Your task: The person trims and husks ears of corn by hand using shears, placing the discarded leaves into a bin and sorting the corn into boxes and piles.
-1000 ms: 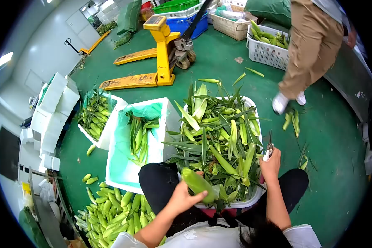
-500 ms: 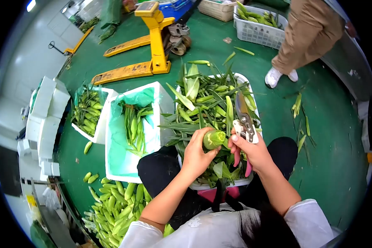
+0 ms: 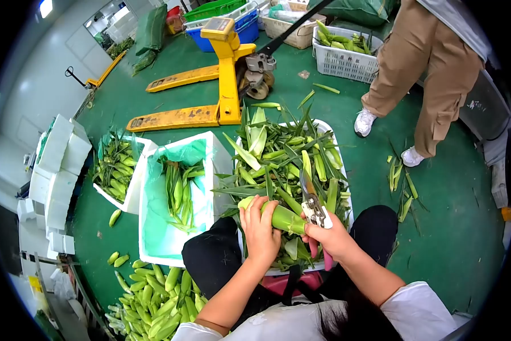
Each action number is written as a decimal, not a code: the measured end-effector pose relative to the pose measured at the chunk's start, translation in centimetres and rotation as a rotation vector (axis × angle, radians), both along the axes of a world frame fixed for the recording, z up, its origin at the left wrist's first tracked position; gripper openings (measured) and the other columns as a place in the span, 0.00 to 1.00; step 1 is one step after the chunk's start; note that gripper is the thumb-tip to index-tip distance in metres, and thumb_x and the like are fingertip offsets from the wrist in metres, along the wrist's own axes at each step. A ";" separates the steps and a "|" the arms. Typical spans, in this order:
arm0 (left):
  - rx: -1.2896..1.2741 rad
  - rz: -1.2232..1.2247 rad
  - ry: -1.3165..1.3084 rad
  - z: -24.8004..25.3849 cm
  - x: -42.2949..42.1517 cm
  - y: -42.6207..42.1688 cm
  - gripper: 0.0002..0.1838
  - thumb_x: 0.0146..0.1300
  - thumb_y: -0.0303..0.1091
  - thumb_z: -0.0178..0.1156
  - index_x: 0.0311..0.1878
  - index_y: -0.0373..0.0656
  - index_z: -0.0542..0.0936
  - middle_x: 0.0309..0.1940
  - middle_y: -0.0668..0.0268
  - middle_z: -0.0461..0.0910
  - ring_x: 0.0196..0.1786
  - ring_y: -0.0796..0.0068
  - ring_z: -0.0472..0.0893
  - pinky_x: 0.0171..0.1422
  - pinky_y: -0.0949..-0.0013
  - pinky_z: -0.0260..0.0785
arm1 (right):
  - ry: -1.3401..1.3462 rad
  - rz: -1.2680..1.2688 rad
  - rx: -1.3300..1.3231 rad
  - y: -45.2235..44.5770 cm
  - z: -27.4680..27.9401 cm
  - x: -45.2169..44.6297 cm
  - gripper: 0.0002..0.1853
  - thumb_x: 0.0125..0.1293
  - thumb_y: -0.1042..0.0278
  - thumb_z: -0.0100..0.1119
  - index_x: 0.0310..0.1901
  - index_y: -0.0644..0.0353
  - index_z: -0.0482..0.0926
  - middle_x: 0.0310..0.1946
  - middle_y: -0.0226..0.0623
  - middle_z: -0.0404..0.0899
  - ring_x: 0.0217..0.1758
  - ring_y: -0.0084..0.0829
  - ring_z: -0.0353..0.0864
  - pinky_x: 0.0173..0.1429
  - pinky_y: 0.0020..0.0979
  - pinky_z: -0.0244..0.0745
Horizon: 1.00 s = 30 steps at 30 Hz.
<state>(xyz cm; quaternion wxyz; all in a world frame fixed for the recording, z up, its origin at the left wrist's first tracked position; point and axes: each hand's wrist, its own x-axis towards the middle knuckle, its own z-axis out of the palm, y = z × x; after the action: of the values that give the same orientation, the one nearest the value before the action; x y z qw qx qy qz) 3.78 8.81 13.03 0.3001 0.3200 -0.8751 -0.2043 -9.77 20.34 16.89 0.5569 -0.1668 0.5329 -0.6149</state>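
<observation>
A green ear of corn (image 3: 288,219) in its husk is wrapped by the fingers of my left hand (image 3: 261,230), tilted with its right end towards my other hand. My right hand (image 3: 334,237) is closed around pruning shears (image 3: 314,208) with pink handles and a white-and-metal body. Their blades point up and away, and the thumb side of this hand is against the corn's right end. Beneath both hands is a white basket (image 3: 346,176) heaped with corn husks and long leaves (image 3: 278,152).
Left of my knee stands a lined foam box (image 3: 223,162) with some corn; another foam box (image 3: 135,196) is beside it. Corn ears (image 3: 159,304) are piled on the floor. A yellow pallet jack (image 3: 228,85) stands ahead. At right is a person in brown trousers (image 3: 437,74).
The corn has turned from end-on towards me to lying sideways, and my right hand has come against its end. My view has shifted, and more of the other person's legs shows.
</observation>
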 end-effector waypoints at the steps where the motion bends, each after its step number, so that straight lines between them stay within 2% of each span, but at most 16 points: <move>1: -0.039 0.008 0.000 0.2 0.0 0.0 0.30 0.39 0.15 0.62 0.53 0.42 0.75 0.55 0.55 0.71 0.65 0.46 0.69 0.72 0.45 0.56 | 0.052 -0.011 0.000 0.0 0.2 0.3 0.15 0.61 0.74 0.55 0.51 0.63 0.72 0.27 0.35 0.76 0.21 0.23 0.74 0.23 0.24 0.71; 3: 0.063 -0.032 0.059 0.6 0.0 -0.2 0.31 0.41 0.15 0.63 0.54 0.43 0.75 0.55 0.57 0.73 0.63 0.49 0.72 0.70 0.51 0.62 | 0.156 -0.033 0.004 0.1 0.4 0.8 0.13 0.60 0.76 0.53 0.48 0.61 0.72 0.27 0.33 0.76 0.27 0.21 0.75 0.31 0.23 0.71; 5: 0.323 -0.081 0.184 0.0 0.1 -0.1 0.33 0.41 0.15 0.63 0.56 0.45 0.75 0.56 0.58 0.74 0.63 0.50 0.73 0.68 0.54 0.65 | -0.022 -0.121 -0.119 -0.6 0.1 1.4 0.13 0.60 0.77 0.51 0.47 0.62 0.73 0.25 0.32 0.75 0.25 0.21 0.74 0.26 0.23 0.68; 6: 0.346 -0.113 0.231 0.0 -0.2 0.0 0.29 0.44 0.16 0.68 0.53 0.40 0.76 0.50 0.60 0.78 0.56 0.59 0.79 0.59 0.65 0.72 | -0.092 -0.127 -0.145 -1.0 0.3 1.4 0.12 0.59 0.77 0.52 0.46 0.62 0.73 0.25 0.32 0.75 0.25 0.22 0.74 0.26 0.23 0.69; 9: 1.195 -0.239 0.469 -1.2 -0.4 0.9 0.29 0.52 0.23 0.73 0.58 0.39 0.73 0.54 0.62 0.79 0.53 0.72 0.81 0.60 0.65 0.73 | -0.339 -0.085 -0.145 -1.4 1.0 0.6 0.13 0.62 0.74 0.52 0.49 0.63 0.71 0.24 0.33 0.74 0.25 0.25 0.74 0.33 0.29 0.75; 11: 1.408 -0.392 0.586 -1.3 -0.1 0.7 0.32 0.54 0.26 0.74 0.61 0.37 0.70 0.52 0.59 0.80 0.52 0.71 0.82 0.60 0.64 0.75 | -0.580 -0.188 -0.255 -1.2 0.7 0.3 0.15 0.63 0.72 0.52 0.52 0.63 0.69 0.24 0.34 0.74 0.26 0.26 0.74 0.37 0.32 0.75; 12: 1.453 -0.418 0.715 -0.5 0.2 1.0 0.36 0.54 0.26 0.74 0.63 0.37 0.67 0.51 0.58 0.81 0.52 0.68 0.82 0.59 0.63 0.76 | -0.691 -0.135 -0.330 -0.7 1.4 0.3 0.17 0.63 0.72 0.52 0.53 0.63 0.68 0.24 0.32 0.73 0.28 0.27 0.74 0.42 0.35 0.74; 15: 1.548 -0.654 0.648 0.2 0.7 -0.1 0.38 0.53 0.25 0.74 0.65 0.39 0.64 0.57 0.58 0.77 0.55 0.64 0.81 0.60 0.62 0.75 | -0.727 -0.066 -0.481 0.3 1.6 1.2 0.20 0.62 0.69 0.55 0.55 0.62 0.66 0.24 0.30 0.72 0.27 0.26 0.73 0.43 0.33 0.71; 18: 1.552 -0.639 0.669 1.5 0.9 0.3 0.40 0.54 0.34 0.75 0.67 0.38 0.65 0.60 0.60 0.75 0.61 0.69 0.75 0.68 0.62 0.66 | -0.665 -0.012 -0.573 0.4 1.9 1.3 0.21 0.62 0.68 0.58 0.55 0.63 0.67 0.25 0.31 0.73 0.28 0.26 0.75 0.39 0.31 0.74; 21: 1.463 -0.643 0.769 3.3 1.0 1.5 0.45 0.56 0.42 0.74 0.71 0.39 0.60 0.64 0.57 0.71 0.65 0.68 0.73 0.69 0.61 0.65 | -0.172 -0.008 -0.360 1.0 3.4 1.2 0.20 0.63 0.71 0.57 0.56 0.63 0.68 0.30 0.32 0.76 0.30 0.25 0.79 0.33 0.29 0.77; 22: 1.286 -0.582 0.742 3.2 1.1 1.5 0.51 0.57 0.51 0.71 0.75 0.40 0.54 0.66 0.56 0.68 0.66 0.65 0.71 0.70 0.60 0.64 | -0.081 -0.002 -0.280 0.9 3.4 1.7 0.19 0.63 0.73 0.56 0.57 0.63 0.70 0.38 0.34 0.78 0.33 0.24 0.81 0.29 0.26 0.78; 23: 1.191 -0.450 0.774 3.0 1.0 1.7 0.38 0.63 0.53 0.65 0.68 0.40 0.63 0.60 0.57 0.73 0.65 0.62 0.72 0.70 0.58 0.65 | -0.019 0.068 -0.246 0.8 3.1 2.1 0.21 0.63 0.74 0.55 0.58 0.61 0.69 0.43 0.33 0.77 0.34 0.23 0.81 0.31 0.27 0.78; 25: 1.299 -0.135 1.000 2.2 0.5 2.5 0.25 0.68 0.54 0.58 0.53 0.41 0.70 0.47 0.60 0.75 0.58 0.61 0.75 0.67 0.54 0.68 | -0.012 0.084 -0.324 -0.1 2.6 3.9 0.21 0.62 0.73 0.57 0.57 0.61 0.69 0.42 0.34 0.76 0.34 0.23 0.81 0.32 0.26 0.79; 27: 1.659 -0.005 1.317 1.2 -0.2 1.2 0.22 0.71 0.57 0.51 0.41 0.45 0.68 0.36 0.63 0.72 0.49 0.63 0.76 0.63 0.50 0.71 | -0.239 0.147 -0.527 -0.7 -0.3 3.2 0.21 0.60 0.71 0.59 0.55 0.61 0.69 0.41 0.33 0.75 0.36 0.25 0.81 0.32 0.29 0.81; 29: 1.810 0.327 1.386 3.3 -1.2 0.1 0.25 0.71 0.62 0.47 0.40 0.46 0.67 0.35 0.64 0.70 0.43 0.64 0.74 0.63 0.47 0.70 | -0.462 0.061 -0.680 -1.2 2.9 2.5 0.18 0.58 0.68 0.61 0.48 0.62 0.68 0.34 0.36 0.77 0.27 0.29 0.78 0.27 0.34 0.82; 30: 1.820 0.278 1.451 3.2 -1.0 -0.5 0.26 0.70 0.62 0.49 0.41 0.45 0.67 0.36 0.64 0.71 0.43 0.64 0.74 0.64 0.46 0.69 | -0.537 0.081 -0.768 -1.1 2.8 2.0 0.16 0.59 0.68 0.60 0.45 0.59 0.67 0.30 0.34 0.76 0.25 0.28 0.77 0.28 0.33 0.82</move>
<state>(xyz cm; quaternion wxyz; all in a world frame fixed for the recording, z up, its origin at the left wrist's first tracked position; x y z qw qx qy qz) 2.83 8.34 16.27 0.4091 0.3179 0.0127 -0.8552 -7.77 19.28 19.71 0.5966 -0.2163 0.0971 -0.7667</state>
